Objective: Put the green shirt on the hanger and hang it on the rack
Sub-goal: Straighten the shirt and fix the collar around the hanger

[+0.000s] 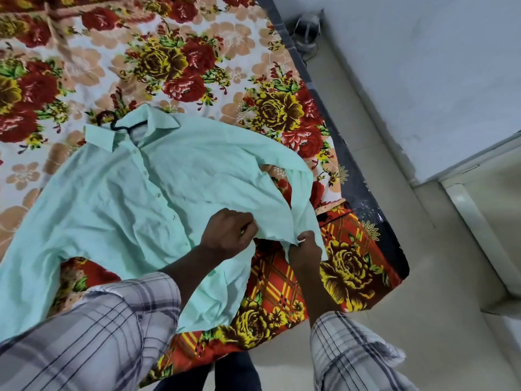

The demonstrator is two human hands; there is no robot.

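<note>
A pale green shirt lies spread front-up on the bed, collar toward the far side. A black hanger sits inside the collar, its hook poking out past the neck onto the bedsheet. My left hand pinches the shirt's fabric near the bottom of the right front panel. My right hand grips the hem edge beside it, close to the sleeve that folds back over the bed. No rack is in view.
The bed carries a floral sheet in red, yellow and peach, with a dark mattress edge on the right. Beyond it are a pale tiled floor, a white wall and a small fan-like object in the corner.
</note>
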